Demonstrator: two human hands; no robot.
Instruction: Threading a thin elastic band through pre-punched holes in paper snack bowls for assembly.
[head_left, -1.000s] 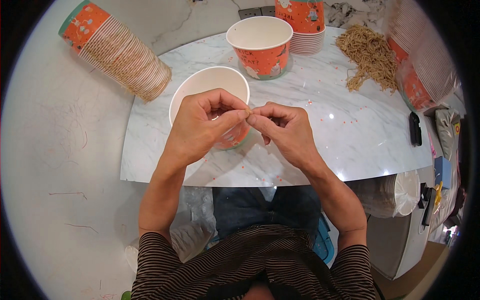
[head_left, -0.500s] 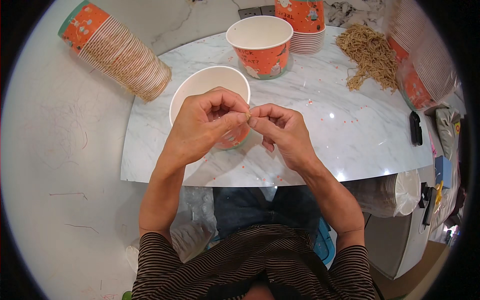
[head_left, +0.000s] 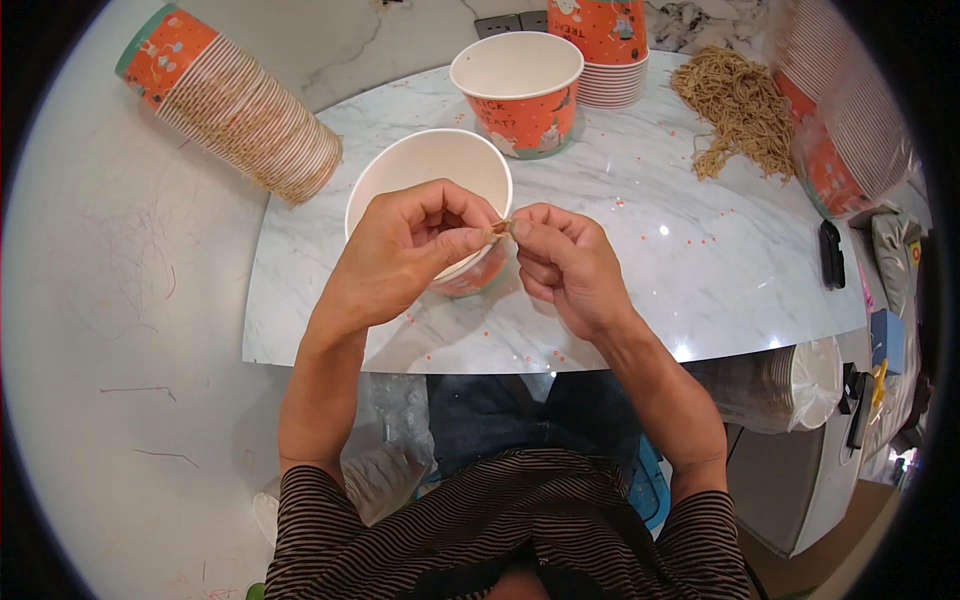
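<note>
Above the near paper cup (head_left: 430, 175), both hands meet at the fingertips, pinching a small tan strand piece (head_left: 499, 228) between them. Left hand (head_left: 405, 250) is closed, thumb and forefinger gripping the piece's left end. Right hand (head_left: 565, 262) is closed too, pinching the right end. The piece's long axis runs roughly left-right, parallel to the counter's near edge; too small to tell any finer shape. It sits just over the cup's right rim, not touching it as far as I can tell.

Near cup: white inside, round open mouth up, orange printed outer wall showing below the left hand, standing on the counter (head_left: 640, 290). Second cup (head_left: 517, 92) behind it, same kind, upright, orange wall with printed figures and lettering facing the camera, teal band at the base. Short nested stack (head_left: 605, 40) of the same cups further back, just right of it.

Long nested stack (head_left: 230, 105) lies on its side at far left, ribbed white rims, orange base with teal edge pointing up-left. Another stack (head_left: 840, 120) in clear plastic wrap lies at far right.

Pile of tan fibrous strands (head_left: 738, 105) at back right, tangled, dry-looking. Counter is white marble-pattern, glossy, dotted with small orange specks. Small black object (head_left: 831, 253) lies near the right edge.
</note>
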